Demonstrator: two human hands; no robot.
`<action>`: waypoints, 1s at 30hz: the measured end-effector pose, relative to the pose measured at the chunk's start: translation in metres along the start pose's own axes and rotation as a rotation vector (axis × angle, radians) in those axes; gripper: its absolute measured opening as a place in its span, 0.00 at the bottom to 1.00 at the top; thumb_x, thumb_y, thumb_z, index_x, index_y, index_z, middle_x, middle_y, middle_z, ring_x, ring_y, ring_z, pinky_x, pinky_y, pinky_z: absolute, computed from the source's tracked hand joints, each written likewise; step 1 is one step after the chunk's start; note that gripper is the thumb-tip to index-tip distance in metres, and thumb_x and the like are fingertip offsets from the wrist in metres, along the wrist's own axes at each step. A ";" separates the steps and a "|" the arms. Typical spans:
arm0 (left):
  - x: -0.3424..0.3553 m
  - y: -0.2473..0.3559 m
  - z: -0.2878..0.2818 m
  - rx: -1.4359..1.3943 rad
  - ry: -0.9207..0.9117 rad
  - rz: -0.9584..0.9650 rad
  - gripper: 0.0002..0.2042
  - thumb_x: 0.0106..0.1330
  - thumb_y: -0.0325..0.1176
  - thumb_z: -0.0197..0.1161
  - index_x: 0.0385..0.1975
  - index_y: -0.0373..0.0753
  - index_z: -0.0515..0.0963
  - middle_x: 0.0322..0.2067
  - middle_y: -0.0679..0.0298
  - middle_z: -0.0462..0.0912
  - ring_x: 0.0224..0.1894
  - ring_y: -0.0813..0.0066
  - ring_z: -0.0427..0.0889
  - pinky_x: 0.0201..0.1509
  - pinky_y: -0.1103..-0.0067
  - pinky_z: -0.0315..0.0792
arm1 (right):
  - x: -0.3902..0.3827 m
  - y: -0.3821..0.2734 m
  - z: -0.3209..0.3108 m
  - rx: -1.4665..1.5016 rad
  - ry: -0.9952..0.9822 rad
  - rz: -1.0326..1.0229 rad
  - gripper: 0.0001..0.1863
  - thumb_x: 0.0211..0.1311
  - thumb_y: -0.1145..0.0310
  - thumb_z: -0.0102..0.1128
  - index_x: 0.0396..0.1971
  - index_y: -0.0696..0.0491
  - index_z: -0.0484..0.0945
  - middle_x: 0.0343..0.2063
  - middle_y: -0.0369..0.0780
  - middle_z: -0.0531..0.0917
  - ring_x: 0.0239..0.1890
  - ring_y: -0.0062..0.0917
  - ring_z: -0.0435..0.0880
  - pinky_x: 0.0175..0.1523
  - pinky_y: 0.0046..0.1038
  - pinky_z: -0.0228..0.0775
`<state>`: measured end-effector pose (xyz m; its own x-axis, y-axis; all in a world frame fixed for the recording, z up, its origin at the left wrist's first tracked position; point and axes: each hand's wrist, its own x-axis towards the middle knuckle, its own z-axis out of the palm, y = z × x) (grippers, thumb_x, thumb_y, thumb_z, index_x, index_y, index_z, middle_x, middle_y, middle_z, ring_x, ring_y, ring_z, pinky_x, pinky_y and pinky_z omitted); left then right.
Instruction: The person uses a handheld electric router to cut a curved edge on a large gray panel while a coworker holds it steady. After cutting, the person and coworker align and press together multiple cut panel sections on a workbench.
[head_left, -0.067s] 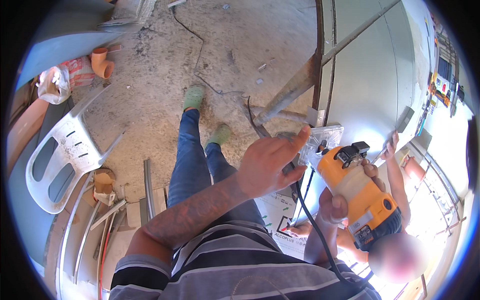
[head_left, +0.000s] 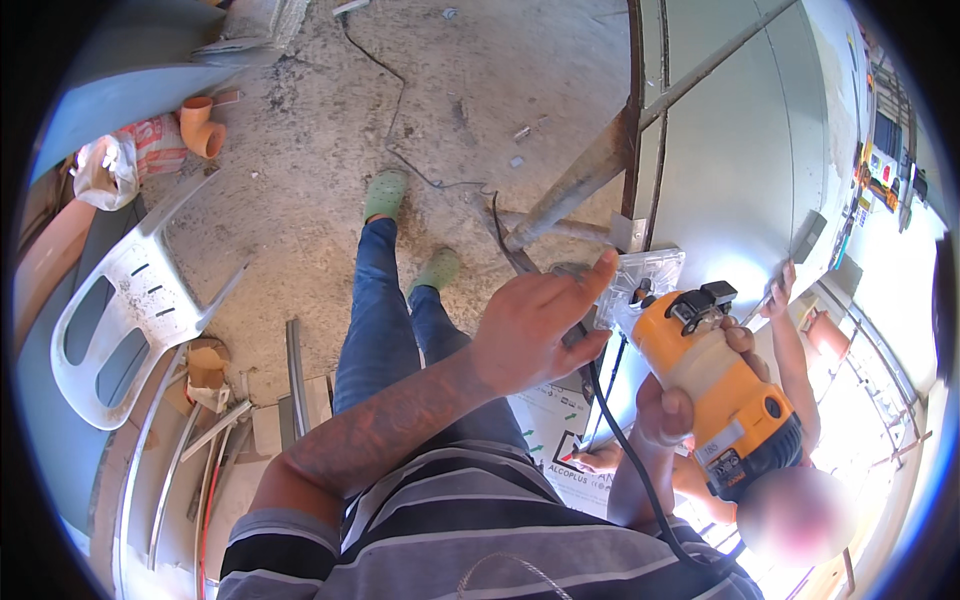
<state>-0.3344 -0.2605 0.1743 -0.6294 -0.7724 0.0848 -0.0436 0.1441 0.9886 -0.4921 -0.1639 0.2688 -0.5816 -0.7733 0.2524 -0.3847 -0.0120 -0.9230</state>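
My right hand [head_left: 664,412] is wrapped round the body of an orange and black trim router [head_left: 748,425], which is tilted with its clear plastic base [head_left: 655,268] at the edge of a large grey-green panel [head_left: 735,170]. My left hand [head_left: 535,325] is just left of the base. Its index finger stretches out to the base's near side and its thumb stands apart; the other fingers are partly hidden. No object shows in its grasp. The router's black cord [head_left: 620,425] loops down in front of my body. The cutting bit is hidden.
A co-worker's hand [head_left: 780,292] holds a thin object at the panel's right. Their other hand [head_left: 600,460] is below. A metal bar [head_left: 575,200] runs along the panel's left. A white plastic chair [head_left: 140,300], metal profiles [head_left: 297,375] and a floor cable [head_left: 400,100] lie leftward.
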 end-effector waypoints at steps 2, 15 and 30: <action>-0.001 0.003 0.000 0.002 -0.005 -0.009 0.44 0.55 0.36 0.82 0.74 0.32 0.70 0.28 0.61 0.79 0.30 0.62 0.81 0.37 0.67 0.76 | -0.002 -0.001 0.000 0.005 0.019 0.006 0.56 0.53 0.56 0.88 0.76 0.41 0.57 0.65 0.40 0.73 0.72 0.38 0.68 0.80 0.44 0.61; 0.006 -0.011 0.006 -0.079 0.023 0.027 0.45 0.53 0.33 0.82 0.74 0.32 0.70 0.27 0.64 0.76 0.29 0.65 0.78 0.35 0.69 0.74 | 0.000 0.006 0.003 0.079 0.037 -0.015 0.53 0.54 0.56 0.87 0.75 0.43 0.59 0.65 0.41 0.73 0.72 0.40 0.69 0.81 0.45 0.59; 0.022 -0.010 -0.005 -0.092 0.011 -0.023 0.45 0.54 0.35 0.81 0.74 0.34 0.69 0.28 0.63 0.77 0.30 0.66 0.79 0.37 0.69 0.75 | 0.018 0.009 0.009 -0.001 0.042 -0.028 0.53 0.55 0.55 0.86 0.75 0.46 0.59 0.64 0.43 0.74 0.71 0.39 0.70 0.80 0.44 0.60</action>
<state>-0.3438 -0.2820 0.1670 -0.6208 -0.7814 0.0626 0.0134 0.0692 0.9975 -0.4994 -0.1836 0.2628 -0.6002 -0.7452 0.2906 -0.4018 -0.0332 -0.9151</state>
